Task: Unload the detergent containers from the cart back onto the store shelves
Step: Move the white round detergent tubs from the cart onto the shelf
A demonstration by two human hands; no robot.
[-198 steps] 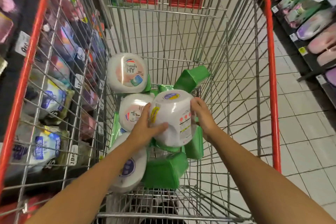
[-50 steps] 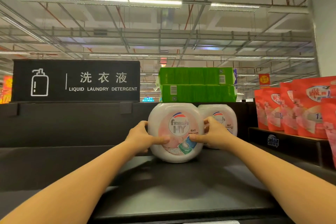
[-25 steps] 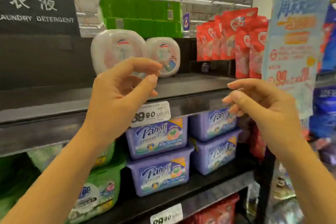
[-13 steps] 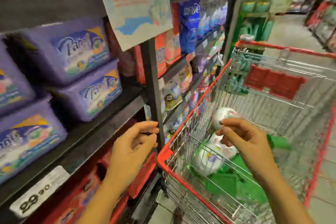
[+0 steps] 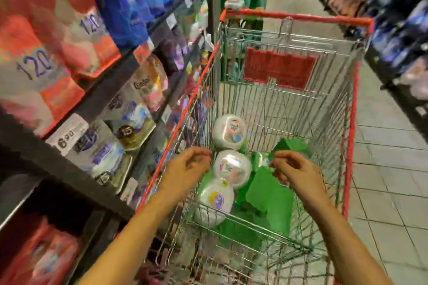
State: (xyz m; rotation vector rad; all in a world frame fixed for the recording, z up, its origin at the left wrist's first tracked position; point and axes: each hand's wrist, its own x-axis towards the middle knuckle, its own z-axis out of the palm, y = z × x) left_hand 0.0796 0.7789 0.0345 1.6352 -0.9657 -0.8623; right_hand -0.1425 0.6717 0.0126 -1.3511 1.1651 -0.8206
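A silver wire shopping cart (image 5: 352, 122) with a red rim and a solid red front panel (image 5: 279, 68) holds round white detergent tubs (image 5: 231, 169) with pink-and-blue labels, among plain bright green boxes (image 5: 268, 194). Red packs (image 5: 46, 53) and blue bags (image 5: 129, 7) line the black shelves (image 5: 108, 85). Beside the cart are pale grey floor tiles (image 5: 389, 169).

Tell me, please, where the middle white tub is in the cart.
In the head view, the middle tub lies along the cart's left wall, between the far tub and the near tub, with a green box at its right.

hands (image 5: 240, 169) empty over cart (image 5: 352, 122); three white tubs (image 5: 232, 168) inside
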